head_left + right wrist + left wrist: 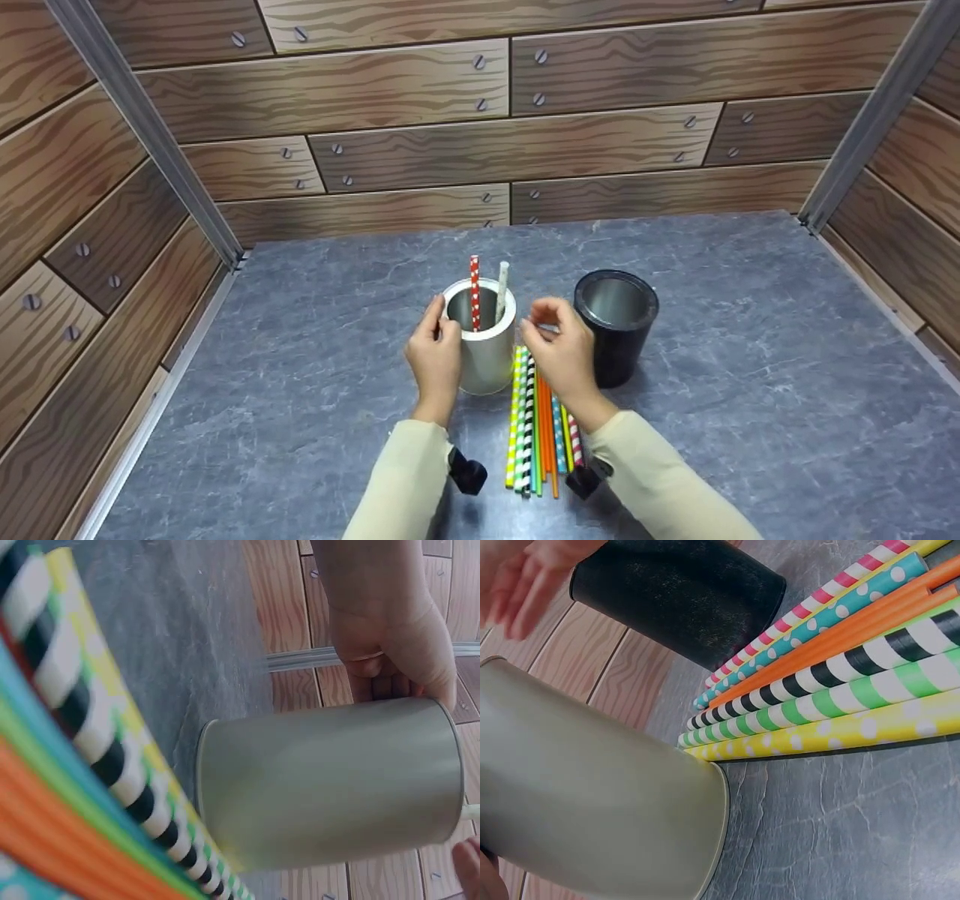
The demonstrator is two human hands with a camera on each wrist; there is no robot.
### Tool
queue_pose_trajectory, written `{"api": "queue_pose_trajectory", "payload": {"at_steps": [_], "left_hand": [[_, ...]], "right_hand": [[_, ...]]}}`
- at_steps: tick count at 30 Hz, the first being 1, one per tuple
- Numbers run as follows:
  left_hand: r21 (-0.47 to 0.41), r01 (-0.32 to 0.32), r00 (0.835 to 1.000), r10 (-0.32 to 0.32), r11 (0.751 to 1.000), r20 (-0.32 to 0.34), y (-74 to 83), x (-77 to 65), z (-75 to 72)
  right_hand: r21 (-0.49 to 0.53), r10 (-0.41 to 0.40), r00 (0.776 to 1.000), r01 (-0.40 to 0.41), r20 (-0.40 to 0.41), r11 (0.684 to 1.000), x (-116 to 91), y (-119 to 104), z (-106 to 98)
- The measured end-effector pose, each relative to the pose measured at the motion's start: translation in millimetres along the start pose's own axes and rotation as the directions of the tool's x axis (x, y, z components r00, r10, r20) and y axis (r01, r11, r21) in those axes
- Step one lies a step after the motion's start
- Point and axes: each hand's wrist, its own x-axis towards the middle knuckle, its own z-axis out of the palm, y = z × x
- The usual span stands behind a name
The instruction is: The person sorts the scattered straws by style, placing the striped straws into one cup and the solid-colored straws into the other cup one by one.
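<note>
My left hand [435, 360] holds the side of a white canister [487, 364], its thumb up at the rim in the right wrist view. Two paper straws stand inside: a red straw with white dots [474, 289] and a pale white straw [502, 289]. On the other side, my right hand [561, 349] hovers just off the rim, fingers loosely bent with nothing between them. Below it lies a row of colourful straws [529, 420], striped, dotted and plain, partly covered by the right hand and wrist. The left wrist view shows the straws' ends close by the canister's base.
A black canister [616, 330] stands upright just right of my right hand. Grey marbled tabletop [300, 390] spreads around everything. Wood-patterned walls [420, 90] rise at the back and both sides, with metal corner strips [150, 127].
</note>
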Motion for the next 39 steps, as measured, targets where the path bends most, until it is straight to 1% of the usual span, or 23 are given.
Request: {"api": "queue_pose_trajectory", "payload": {"at_steps": [4, 8, 14, 17, 20, 23, 26, 32, 34, 36, 39], "left_hand": [[-0.02, 0.0, 1.0, 0.0, 1.0, -0.003, 0.4, 0.9, -0.5], [-0.031, 0.006, 1.0, -0.006, 0.999, 0.002, -0.2, 0.9, -0.4], [-0.031, 0.038, 0.999, -0.037, 0.999, 0.024, -1.3, 0.3, -1.5], [-0.029, 0.039, 0.999, -0.038, 0.999, 0.017, -0.9, -0.3, -1.5], [-0.026, 0.031, 0.999, -0.03, 0.999, 0.009, 0.1, -0.3, -1.9], [-0.028, 0.025, 1.0, -0.025, 0.999, 0.006, 0.8, 0.3, -2.5], [-0.033, 0.03, 1.0, -0.029, 0.999, 0.01, 0.9, 0.6, -2.6], [-0.026, 0.03, 0.999, -0.03, 0.999, 0.012, -0.1, 0.4, -2.0], [-0.025, 0.032, 0.999, -0.031, 0.999, 0.015, 0.2, -0.1, -1.6], [-0.023, 0.034, 0.999, -0.034, 0.999, 0.019, 0.8, -0.6, -1.2], [-0.023, 0.037, 0.999, -0.036, 0.999, 0.025, 1.0, -0.9, -1.5]], "right_hand": [[-0.107, 0.075, 0.996, -0.07, 0.043, 0.992, -5.7, 6.7, -15.4], [-0.208, 0.147, 0.985, -0.127, 0.085, 0.97, -13.9, 16.3, -28.4], [-0.286, 0.237, 0.963, -0.191, 0.132, 0.939, -31.6, 31.0, -42.4], [-0.333, 0.26, 0.952, -0.196, 0.161, 0.922, -38.1, 36.1, -49.1], [-0.38, 0.312, 0.928, -0.219, 0.202, 0.899, -41.1, 38.3, -53.7], [-0.415, 0.369, 0.896, -0.246, 0.247, 0.876, -42.1, 39.3, -56.8], [-0.447, 0.417, 0.866, -0.269, 0.274, 0.853, -42.1, 40.8, -58.7], [-0.519, 0.479, 0.82, -0.274, 0.314, 0.81, -41.2, 45.9, -57.6], [-0.539, 0.489, 0.809, -0.266, 0.326, 0.799, -41.1, 47.7, -56.2], [-0.556, 0.491, 0.806, -0.254, 0.33, 0.792, -41.2, 49.5, -54.6], [-0.566, 0.477, 0.814, -0.233, 0.331, 0.791, -40.9, 51.6, -50.4]]}}
